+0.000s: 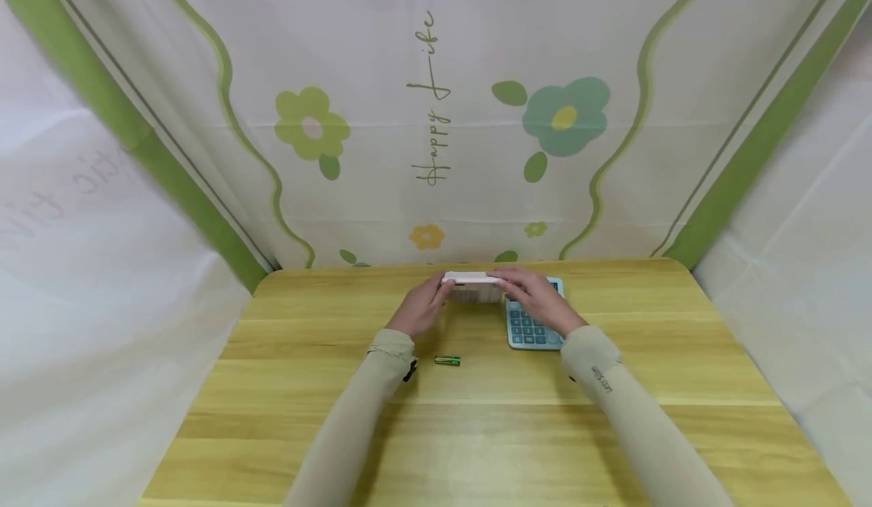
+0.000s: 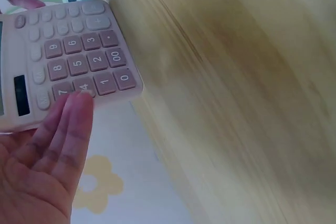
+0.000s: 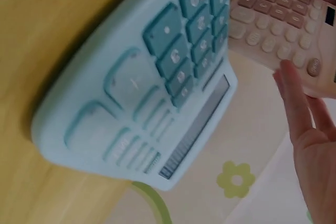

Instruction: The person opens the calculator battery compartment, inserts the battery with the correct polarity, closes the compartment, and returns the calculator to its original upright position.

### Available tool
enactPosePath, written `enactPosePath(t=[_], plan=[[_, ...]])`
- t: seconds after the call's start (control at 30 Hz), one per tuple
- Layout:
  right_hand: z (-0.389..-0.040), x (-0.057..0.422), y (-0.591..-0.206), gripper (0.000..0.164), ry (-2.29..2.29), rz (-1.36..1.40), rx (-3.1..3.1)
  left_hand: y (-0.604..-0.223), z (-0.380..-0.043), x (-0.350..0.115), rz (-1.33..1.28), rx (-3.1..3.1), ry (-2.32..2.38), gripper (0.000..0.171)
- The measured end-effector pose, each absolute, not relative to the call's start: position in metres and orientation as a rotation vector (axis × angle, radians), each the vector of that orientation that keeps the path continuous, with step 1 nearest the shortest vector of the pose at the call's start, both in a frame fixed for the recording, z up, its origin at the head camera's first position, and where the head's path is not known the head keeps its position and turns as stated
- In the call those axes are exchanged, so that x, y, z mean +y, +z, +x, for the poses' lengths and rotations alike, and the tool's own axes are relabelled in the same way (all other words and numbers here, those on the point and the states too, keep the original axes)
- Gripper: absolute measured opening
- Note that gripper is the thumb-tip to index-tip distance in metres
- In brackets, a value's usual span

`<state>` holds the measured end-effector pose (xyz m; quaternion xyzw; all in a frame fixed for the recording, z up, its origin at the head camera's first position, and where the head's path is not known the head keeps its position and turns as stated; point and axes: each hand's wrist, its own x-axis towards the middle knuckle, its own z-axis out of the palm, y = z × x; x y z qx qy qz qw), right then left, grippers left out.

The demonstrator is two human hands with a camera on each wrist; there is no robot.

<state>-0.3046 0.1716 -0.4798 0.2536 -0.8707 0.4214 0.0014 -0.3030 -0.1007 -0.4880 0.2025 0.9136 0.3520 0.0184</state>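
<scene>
A pink calculator (image 2: 79, 64) is held up on edge near the back of the table, its keys on the side toward the person. In the head view its pale top edge (image 1: 468, 276) shows between the hands. My left hand (image 1: 420, 306) grips the left side, with digits over the 4 and 7 keys in the left wrist view. On the opposite side my right hand (image 1: 541, 300) holds it, fingertips at the edge near the upper keys. Below the right hand a light blue calculator (image 3: 131, 82) lies face up, partly covered by hand and wrist in the head view.
Small green batteries (image 1: 447, 360) lie on the wooden table (image 1: 477, 439), in front of the held calculator. A white curtain with flowers (image 1: 381, 53) hangs directly behind the table's back edge. White cloth panels (image 1: 88, 280) stand along the sides.
</scene>
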Motion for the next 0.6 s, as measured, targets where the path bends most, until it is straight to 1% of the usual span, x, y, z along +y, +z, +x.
enactPosePath(t=[0.2, 0.47, 0.6], plan=[[-0.309, 0.168, -0.483, 0.036, 1.358, 0.739, -2.682, -0.487, -0.306, -0.094, 0.535, 2.904, 1.105, 0.057], [-0.312, 0.165, -0.481, 0.037, 1.225, 0.625, -2.653, -0.492, -0.310, -0.088, 0.453, 2.978, 1.179, 0.052], [-0.315, 0.159, -0.477, 0.034, 1.157, 0.595, -2.637, -0.492, -0.310, -0.090, 0.430, 2.953, 1.199, 0.056]])
